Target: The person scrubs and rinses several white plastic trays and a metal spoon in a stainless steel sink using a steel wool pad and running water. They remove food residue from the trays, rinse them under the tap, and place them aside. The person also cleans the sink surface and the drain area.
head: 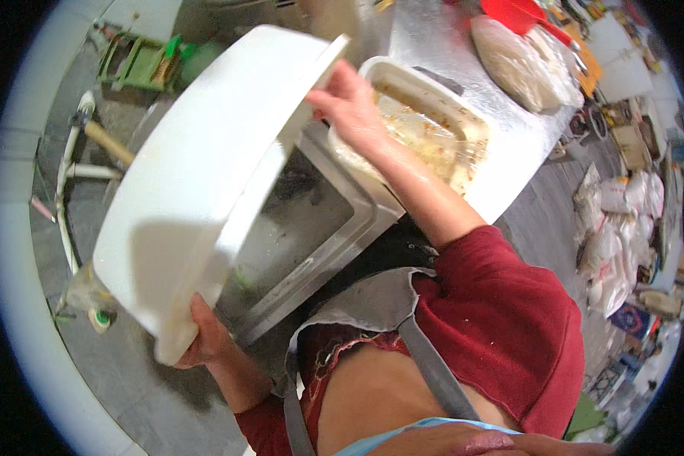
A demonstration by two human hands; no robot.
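A large white plastic tub (205,125) is tipped on its side above a stainless steel sink (342,273). My left hand (208,339) grips its rim at the lower corner, thumb on the near side. At the opposite upper corner, my right hand (347,105) holds the same rim. Cloudy water (296,228) stands in the sink basin below. Just beyond my right forearm sits a second white tub (467,114), soiled with brown and yellowish residue. Part of that soiled tub is hidden by my arm.
The soiled tub rests on a metal worktop (416,40). Farther along lie a plastic bag with pale contents (513,68) and a red plastic scoop-like item (513,14). On the left are a green crate (137,62) and a white pipe frame (68,188). Several white bags (621,239) stand at right.
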